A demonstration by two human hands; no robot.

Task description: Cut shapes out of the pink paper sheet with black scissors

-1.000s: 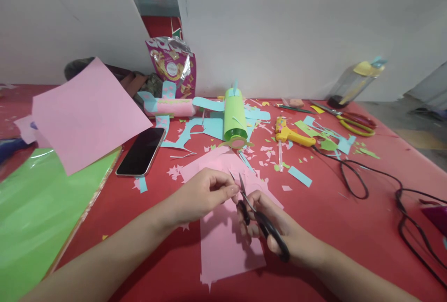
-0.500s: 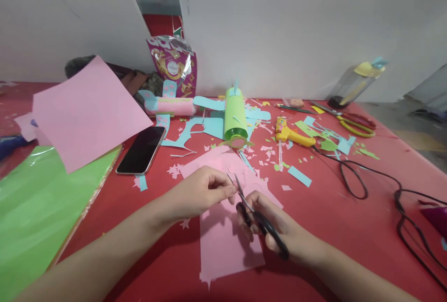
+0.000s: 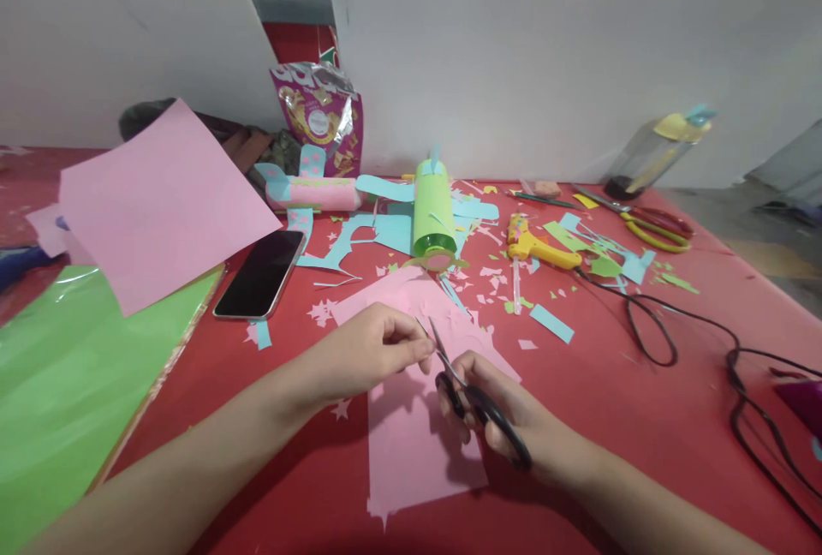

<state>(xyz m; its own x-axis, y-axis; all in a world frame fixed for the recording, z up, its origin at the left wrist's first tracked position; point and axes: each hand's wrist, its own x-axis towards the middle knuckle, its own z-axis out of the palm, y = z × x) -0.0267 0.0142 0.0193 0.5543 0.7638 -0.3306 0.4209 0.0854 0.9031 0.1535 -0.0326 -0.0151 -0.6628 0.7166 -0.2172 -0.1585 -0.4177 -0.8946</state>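
My right hand is wrapped round the black handles of a pair of scissors, whose blades stand slightly apart and point away from me. Close to those blades, my left hand is closed in a pinch. What sits between its fingertips is too small to make out. Both hands are above pink paper sheets strewn with small pink cuttings. Beyond them a green paper-covered tube airplane with blue wings points toward me. A pink and blue tube airplane lies to its left.
A black phone, a large pink sheet and a green paper pack lie left. Rightward are a yellow glue gun with its cable, paper scraps, yellow-red scissors and a clear bottle. A snack bag stands behind.
The scissors' blades have shifted very slightly to the left near my left fingertips. Otherwise both hands and everything on the table look almost the same.
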